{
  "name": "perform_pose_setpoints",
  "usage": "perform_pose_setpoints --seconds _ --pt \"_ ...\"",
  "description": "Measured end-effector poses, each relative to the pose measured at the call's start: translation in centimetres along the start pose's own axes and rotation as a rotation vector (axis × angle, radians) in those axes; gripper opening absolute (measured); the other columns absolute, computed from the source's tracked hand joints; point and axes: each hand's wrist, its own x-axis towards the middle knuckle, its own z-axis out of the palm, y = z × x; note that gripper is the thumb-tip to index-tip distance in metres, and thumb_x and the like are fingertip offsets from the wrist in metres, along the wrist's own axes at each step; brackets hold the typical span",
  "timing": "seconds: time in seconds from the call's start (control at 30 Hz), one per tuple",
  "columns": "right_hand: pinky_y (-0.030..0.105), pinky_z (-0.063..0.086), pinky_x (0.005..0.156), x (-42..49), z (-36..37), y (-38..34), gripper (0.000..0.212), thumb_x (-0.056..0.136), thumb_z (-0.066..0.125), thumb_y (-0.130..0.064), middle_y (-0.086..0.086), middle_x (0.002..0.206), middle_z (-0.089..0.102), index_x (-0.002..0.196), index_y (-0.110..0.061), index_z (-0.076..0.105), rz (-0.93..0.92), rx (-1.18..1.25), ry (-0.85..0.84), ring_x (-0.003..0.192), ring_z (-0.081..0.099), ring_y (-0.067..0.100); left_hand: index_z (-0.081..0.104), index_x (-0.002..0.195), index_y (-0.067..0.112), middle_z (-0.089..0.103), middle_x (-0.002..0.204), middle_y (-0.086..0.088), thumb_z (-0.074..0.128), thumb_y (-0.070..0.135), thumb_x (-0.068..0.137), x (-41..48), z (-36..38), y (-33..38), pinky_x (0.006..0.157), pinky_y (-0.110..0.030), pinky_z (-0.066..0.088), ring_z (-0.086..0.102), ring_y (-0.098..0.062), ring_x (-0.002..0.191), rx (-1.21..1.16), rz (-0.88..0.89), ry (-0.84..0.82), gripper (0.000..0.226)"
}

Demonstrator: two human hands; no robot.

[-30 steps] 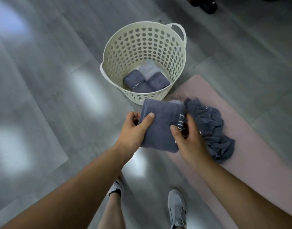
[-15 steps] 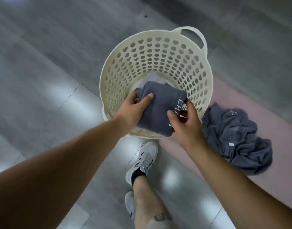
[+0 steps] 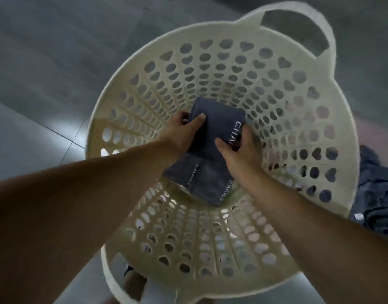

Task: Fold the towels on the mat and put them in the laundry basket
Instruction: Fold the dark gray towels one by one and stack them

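I look straight down into the cream laundry basket (image 3: 283, 88) with heart-shaped holes. A folded dark grey towel (image 3: 219, 119) with white lettering is deep inside it, held at both sides. My left hand (image 3: 180, 132) grips its left edge, thumb on top. My right hand (image 3: 239, 150) grips its right edge near the lettering. Beneath it on the basket floor lie other folded grey towels (image 3: 202, 178). A crumpled pile of unfolded grey towels (image 3: 377, 194) shows at the right edge, outside the basket.
Grey tiled floor (image 3: 46, 62) surrounds the basket. The basket's loop handle (image 3: 324, 29) is at the far right. A strip of the pink mat (image 3: 381, 132) shows beside the basket. My legs are partly visible below the near rim.
Both hands have carried the folded towel from above the rim down into the basket, onto the folded towels there. My head has moved over the basket, which now fills the view.
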Motion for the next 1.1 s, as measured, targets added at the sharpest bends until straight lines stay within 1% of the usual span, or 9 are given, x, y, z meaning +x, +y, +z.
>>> perform_pose_setpoints --seconds 0.03,0.13,0.27,0.33,0.4,0.57,0.73,0.87,1.1 --pt "-0.003 0.041 0.075 1.2 0.6 0.6 0.065 0.091 0.071 -0.025 -0.019 0.118 0.058 0.147 -0.023 0.039 0.009 0.007 0.002 0.105 0.057 0.001 0.061 0.093 0.034 0.070 0.105 0.003 0.066 0.074 0.059 1.8 0.3 -0.5 0.094 -0.047 0.055 0.068 -0.021 0.101 0.003 0.008 -0.002 0.053" --pt "0.011 0.049 0.084 4.3 2.4 2.9 0.068 0.088 0.073 -0.026 -0.019 0.118 0.064 0.146 -0.030 0.038 0.026 0.048 0.013 0.105 0.061 -0.005 0.064 0.096 0.043 0.070 0.116 0.001 0.065 0.079 0.059 6.8 1.2 -2.2 0.098 -0.048 0.053 0.066 -0.025 0.108 -0.005 0.021 -0.020 0.052" --pt "0.005 0.047 0.079 6.9 4.5 4.6 0.066 0.085 0.077 -0.025 -0.023 0.110 0.064 0.142 -0.025 0.043 0.001 0.078 0.070 0.097 0.059 -0.016 0.061 0.128 0.031 0.066 0.125 0.002 0.056 0.067 0.085 8.8 1.6 -1.6 0.102 -0.040 0.050 0.062 -0.023 0.114 0.074 0.050 -0.031 0.056" --pt "0.008 0.048 0.083 7.5 5.0 5.4 0.062 0.085 0.077 -0.025 -0.021 0.113 0.064 0.138 -0.023 0.045 -0.022 0.072 0.077 0.102 0.060 -0.013 0.060 0.129 0.025 0.065 0.118 0.004 0.055 0.055 0.095 9.7 1.8 -1.9 0.095 -0.032 0.050 0.062 -0.020 0.110 0.073 0.067 -0.034 0.046" --pt "0.012 0.049 0.088 7.7 5.4 6.1 0.056 0.086 0.076 -0.029 -0.019 0.115 0.065 0.132 -0.031 0.045 -0.048 0.050 0.071 0.106 0.060 -0.009 0.061 0.127 0.027 0.065 0.115 0.005 0.053 0.055 0.095 10.2 2.1 -2.6 0.093 -0.030 0.048 0.062 -0.019 0.110 0.089 0.112 -0.002 0.044" --pt "0.011 0.047 0.086 8.0 6.0 6.8 0.052 0.083 0.077 -0.036 -0.017 0.111 0.063 0.128 -0.028 0.051 -0.085 -0.025 0.075 0.103 0.059 -0.007 0.059 0.125 0.033 0.065 0.118 0.003 0.045 0.065 0.091 11.3 1.7 -4.1 0.100 -0.043 0.050 0.062 -0.023 0.108 0.169 0.078 0.033 0.049" --pt "0.039 0.051 0.096 8.3 6.3 7.4 0.069 0.074 0.070 -0.057 -0.003 0.120 0.058 0.131 -0.026 0.047 -0.054 -0.106 0.076 0.110 0.058 0.012 0.057 0.130 0.034 0.062 0.129 -0.005 0.039 0.074 0.079 12.2 1.8 -3.9 0.104 -0.049 0.047 0.059 -0.034 0.115 0.242 -0.049 0.009 0.067" --pt "0.041 0.048 0.100 8.0 6.7 7.7 0.072 0.077 0.071 -0.055 -0.002 0.123 0.053 0.136 -0.023 0.045 -0.072 -0.131 0.071 0.115 0.053 0.014 0.053 0.137 0.032 0.059 0.132 -0.008 0.032 0.081 0.086 12.6 1.8 -4.1 0.105 -0.047 0.045 0.057 -0.034 0.117 0.312 -0.075 -0.022 0.074" --pt "0.044 0.045 0.102 9.1 7.3 8.4 0.079 0.073 0.059 -0.070 -0.002 0.120 0.042 0.136 -0.023 0.045 -0.026 -0.229 0.118 0.119 0.048 0.021 0.051 0.142 0.019 0.051 0.146 -0.013 0.038 0.067 0.095 15.0 2.6 -3.2 0.112 -0.039 0.034 0.047 -0.035 0.134 0.409 -0.079 0.001 0.068"
